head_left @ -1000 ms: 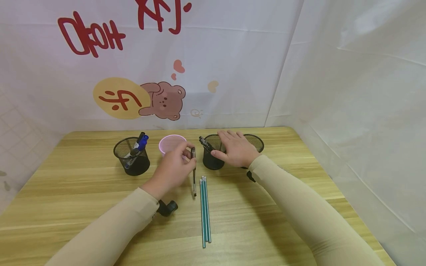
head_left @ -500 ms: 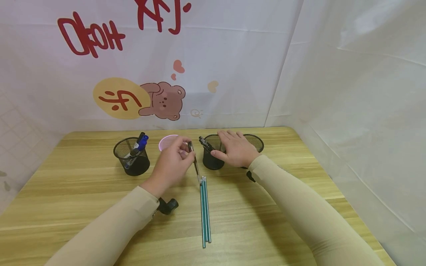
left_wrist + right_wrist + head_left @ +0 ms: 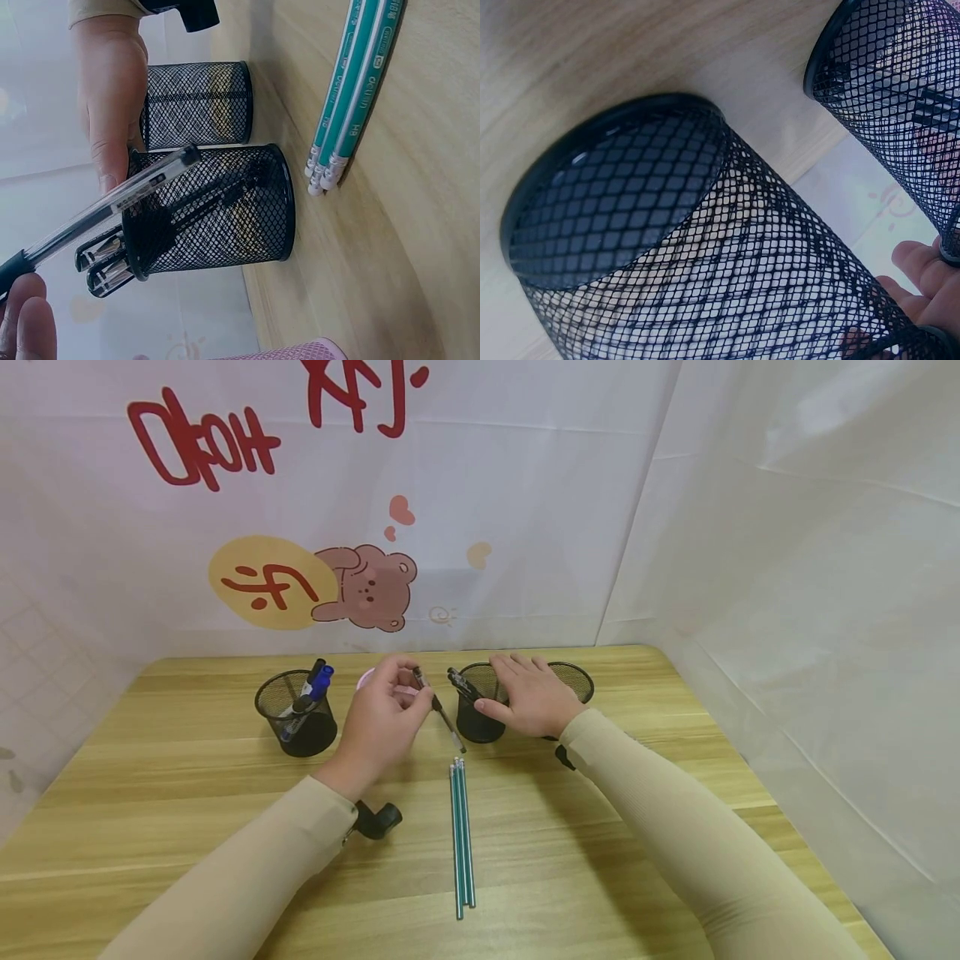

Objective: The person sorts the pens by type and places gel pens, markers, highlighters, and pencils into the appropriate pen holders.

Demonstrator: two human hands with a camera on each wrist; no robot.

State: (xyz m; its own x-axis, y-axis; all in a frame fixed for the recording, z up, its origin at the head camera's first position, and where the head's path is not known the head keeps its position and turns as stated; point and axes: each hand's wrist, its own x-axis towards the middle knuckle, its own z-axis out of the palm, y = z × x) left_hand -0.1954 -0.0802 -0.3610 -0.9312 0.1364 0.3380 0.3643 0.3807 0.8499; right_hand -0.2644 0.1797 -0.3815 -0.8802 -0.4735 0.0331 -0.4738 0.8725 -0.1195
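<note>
My left hand (image 3: 382,718) pinches a clear-barrelled pen (image 3: 105,206) with a dark grip between thumb and fingers. The pen slants down to the right, its lower end above the pencils' eraser ends in the head view. My right hand (image 3: 536,697) rests over the rim of the middle black mesh pen holder (image 3: 225,217), fingers extended and thumb at the near side. Several black pens (image 3: 463,683) lean inside that holder. Behind my left hand is a pink pen holder (image 3: 365,678), mostly hidden. Several green pencils (image 3: 462,843) lie side by side on the table.
A second black mesh holder (image 3: 630,195) stands right of the middle one, partly under my right hand in the head view. At the left, another black holder (image 3: 311,739) contains markers (image 3: 321,681). A white printed curtain (image 3: 525,527) hangs behind the wooden table (image 3: 600,877).
My left hand has shifted slightly back and left, and the pen has turned from nearly upright to slanting, its lower end swinging up to the right. The right hand stays put.
</note>
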